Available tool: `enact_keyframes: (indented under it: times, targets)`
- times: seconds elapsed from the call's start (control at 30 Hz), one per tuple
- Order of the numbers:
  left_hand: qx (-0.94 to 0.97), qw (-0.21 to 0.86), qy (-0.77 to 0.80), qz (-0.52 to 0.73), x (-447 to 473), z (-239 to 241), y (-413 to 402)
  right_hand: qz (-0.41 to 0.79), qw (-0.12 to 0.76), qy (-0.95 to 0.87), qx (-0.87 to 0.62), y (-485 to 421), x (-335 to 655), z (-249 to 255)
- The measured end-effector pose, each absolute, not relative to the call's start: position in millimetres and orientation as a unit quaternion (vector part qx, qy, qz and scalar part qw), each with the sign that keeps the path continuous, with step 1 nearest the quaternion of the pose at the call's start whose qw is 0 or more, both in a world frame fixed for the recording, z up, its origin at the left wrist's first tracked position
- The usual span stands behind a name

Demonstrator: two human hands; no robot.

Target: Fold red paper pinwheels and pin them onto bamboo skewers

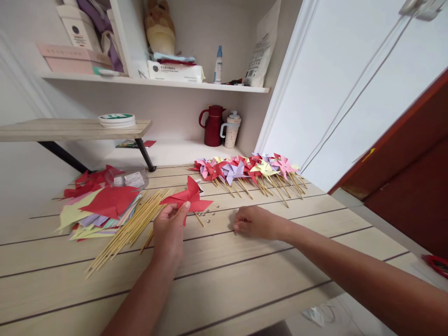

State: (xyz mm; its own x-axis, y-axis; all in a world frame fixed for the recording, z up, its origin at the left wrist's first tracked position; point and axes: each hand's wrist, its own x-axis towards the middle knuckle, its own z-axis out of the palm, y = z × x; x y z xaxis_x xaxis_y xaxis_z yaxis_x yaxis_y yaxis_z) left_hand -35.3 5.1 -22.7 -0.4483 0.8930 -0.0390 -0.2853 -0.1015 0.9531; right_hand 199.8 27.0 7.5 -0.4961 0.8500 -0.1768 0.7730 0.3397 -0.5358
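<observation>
My left hand (170,229) pinches a red paper pinwheel (189,198) just above the wooden table (245,280). Its thin stick (199,219) slants down beside the thumb. My right hand (255,222) rests on the table to the right, fingers curled with the tips pressed down near several small silver pins (210,213). What the fingertips hold, if anything, is hidden.
A bundle of bamboo sticks (131,226) and a stack of coloured paper squares (103,207) lie at the left. A row of finished pinwheels (248,170) lies behind. A red jug (213,125) and cup (231,129) stand by the wall. A red-brown door (413,177) is at the right.
</observation>
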Motion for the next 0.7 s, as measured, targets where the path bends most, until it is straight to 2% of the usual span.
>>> enact_keyframes:
  times: [0.2, 0.4, 0.7]
  targets:
    - [0.303, 0.427, 0.514, 0.679, -36, -20, 4, 0.3, 0.064, -0.803, -0.512, 27, 201, 1]
    - [0.314, 0.418, 0.515, 0.679, -37, -19, 3, 0.325, 0.109, -0.788, -0.512, 25, 201, -9]
    - [0.305, 0.425, 0.507, 0.685, -36, -21, 4, 0.299, 0.154, -0.803, -0.493, 24, 202, -21]
